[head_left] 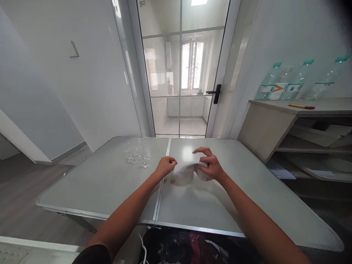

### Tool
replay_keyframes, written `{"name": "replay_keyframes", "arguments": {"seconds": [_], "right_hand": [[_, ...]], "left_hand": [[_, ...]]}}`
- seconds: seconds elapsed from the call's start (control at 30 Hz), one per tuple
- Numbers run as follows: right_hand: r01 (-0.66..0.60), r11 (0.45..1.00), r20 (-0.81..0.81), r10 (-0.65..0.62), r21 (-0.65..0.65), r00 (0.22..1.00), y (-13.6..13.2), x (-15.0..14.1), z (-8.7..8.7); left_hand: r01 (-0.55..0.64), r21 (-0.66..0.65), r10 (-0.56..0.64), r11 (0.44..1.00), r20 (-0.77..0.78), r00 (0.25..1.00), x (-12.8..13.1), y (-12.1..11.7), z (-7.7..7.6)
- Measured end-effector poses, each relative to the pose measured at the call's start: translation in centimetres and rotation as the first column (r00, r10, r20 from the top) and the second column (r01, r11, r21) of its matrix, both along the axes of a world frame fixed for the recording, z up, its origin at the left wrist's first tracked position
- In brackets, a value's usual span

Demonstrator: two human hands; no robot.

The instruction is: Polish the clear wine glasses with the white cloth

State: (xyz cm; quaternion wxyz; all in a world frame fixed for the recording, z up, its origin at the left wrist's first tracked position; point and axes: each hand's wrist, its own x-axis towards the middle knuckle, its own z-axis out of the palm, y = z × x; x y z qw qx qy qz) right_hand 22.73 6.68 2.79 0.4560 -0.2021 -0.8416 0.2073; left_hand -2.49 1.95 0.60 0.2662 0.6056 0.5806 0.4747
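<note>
A white cloth (184,173), blurred by motion, hangs between my two hands above the table. My left hand (166,165) pinches its left end with closed fingers. On the other side, my right hand (210,165) grips the cloth between thumb and fingers, its index finger stretched out above. Part of the cloth droops below the right fingers. To the left of my left hand, several small clear stemmed glasses (137,154) stand grouped on the table; their see-through shapes overlap, so single ones are hard to tell apart.
The grey folding table (90,183) has a metal seam down its middle. A glass door (180,73) with a black handle (217,94) is behind it. At right, a shelf unit (271,128) carries several plastic bottles (298,80) and a yellow-red stick-like item (301,106).
</note>
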Motion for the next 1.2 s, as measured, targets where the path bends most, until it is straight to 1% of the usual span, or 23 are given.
{"name": "replay_keyframes", "arguments": {"seconds": [0.03,0.07,0.1,0.13,0.17,0.2,0.23,0.27,0.3,0.33,0.37,0.43,0.5,0.57,0.63,0.7,0.83,0.9,1.0,1.07,1.13,1.17,1.2], "right_hand": [[0.027,0.994,-0.03,-0.03,-0.111,0.999,0.1,0.1,0.0],[0.07,0.97,-0.041,-0.082,-0.233,0.996,0.3,0.2,-0.1],[0.118,0.925,-0.034,-0.139,-0.361,0.99,0.6,0.2,-0.4],[0.15,0.858,-0.025,-0.187,-0.491,0.982,0.9,0.3,-0.8],[0.151,0.767,-0.04,-0.225,-0.623,0.974,1.3,0.4,-1.2],[0.112,0.658,-0.084,-0.26,-0.744,0.962,1.8,0.4,-1.6],[0.045,0.547,-0.15,-0.306,-0.836,0.94,2.3,0.6,-2.0],[-0.026,0.458,-0.214,-0.364,-0.889,0.906,2.8,0.7,-2.3],[-0.083,0.4,-0.266,-0.427,-0.913,0.865,3.3,0.9,-2.5],[-0.116,0.37,-0.298,-0.483,-0.922,0.824,3.7,1.0,-2.7],[-0.126,0.36,-0.313,-0.527,-0.924,0.79,4.1,1.1,-2.8],[-0.125,0.352,-0.324,-0.593,-0.928,0.737,4.5,1.1,-2.8],[-0.123,0.355,-0.335,-0.634,-0.927,0.697,4.5,0.9,-2.8],[-0.123,0.378,-0.357,-0.647,-0.918,0.674,4.3,0.5,-2.8],[-0.126,0.41,-0.383,-0.64,-0.903,0.666,4.0,0.2,-2.8],[-0.124,0.44,-0.401,-0.622,-0.889,0.673,3.6,0.0,-2.7],[-0.107,0.479,-0.402,-0.57,-0.871,0.717,2.9,-0.2,-2.2],[-0.095,0.492,-0.394,-0.55,-0.865,0.737,2.7,-0.4,-2.1],[-0.077,0.503,-0.382,-0.541,-0.861,0.749,2.6,-0.6,-2.2],[-0.061,0.505,-0.373,-0.545,-0.861,0.751,2.7,-0.8,-2.4],[-0.043,0.517,-0.365,-0.541,-0.855,0.758,2.6,-0.9,-2.4],[-0.035,0.531,-0.364,-0.53,-0.847,0.766,2.5,-1.0,-2.4],[-0.028,0.551,-0.366,-0.513,-0.834,0.776,2.3,-1.1,-2.2]], "left_hand": [[-0.021,0.021,0.022,1.0,-0.025,0.999,-0.1,-0.3,0.4],[-0.044,0.055,0.047,0.998,-0.045,0.998,-0.2,-0.7,0.9],[-0.076,0.107,0.083,0.991,-0.062,0.995,-0.5,-1.1,1.5],[-0.12,0.175,0.135,0.977,-0.082,0.987,-0.9,-1.6,2.2],[-0.179,0.259,0.211,0.949,-0.103,0.972,-1.5,-2.1,3.1],[-0.256,0.354,0.316,0.899,-0.121,0.941,-2.3,-2.7,3.9],[-0.338,0.44,0.433,0.832,-0.135,0.891,-3.2,-3.2,4.7],[-0.416,0.51,0.549,0.753,-0.137,0.824,-4.3,-3.7,5.5],[-0.483,0.557,0.646,0.675,-0.13,0.752,-5.4,-4.1,6.1],[-0.537,0.581,0.718,0.612,-0.124,0.684,-6.3,-4.5,6.5],[-0.584,0.583,0.771,0.565,-0.121,0.625,-7.2,-4.7,6.7],[-0.658,0.541,0.829,0.524,-0.149,0.538,-8.1,-4.8,6.4],[-0.712,0.466,0.848,0.526,-0.226,0.478,-8.2,-4.5,5.6],[-0.754,0.37,0.834,0.542,-0.344,0.431,-7.8,-4.0,4.6],[-0.787,0.273,0.795,0.553,-0.454,0.402,-7.5,-3.6,3.8],[-0.8,0.209,0.753,0.563,-0.528,0.392,-7.6,-3.4,3.4],[-0.793,0.103,0.664,0.601,-0.616,0.424,-8.4,-3.5,3.4],[-0.79,0.053,0.636,0.611,-0.626,0.451,-8.6,-3.6,3.6],[-0.779,0.028,0.616,0.627,-0.629,0.474,-8.7,-3.7,3.9],[-0.755,0.064,0.629,0.652,-0.603,0.492,-8.3,-3.7,4.2],[-0.698,0.171,0.665,0.696,-0.521,0.535,-7.6,-3.7,4.4],[-0.639,0.234,0.663,0.733,-0.459,0.592,-7.0,-3.6,4.5],[-0.56,0.285,0.628,0.778,-0.385,0.676,-6.4,-3.5,4.5]]}}
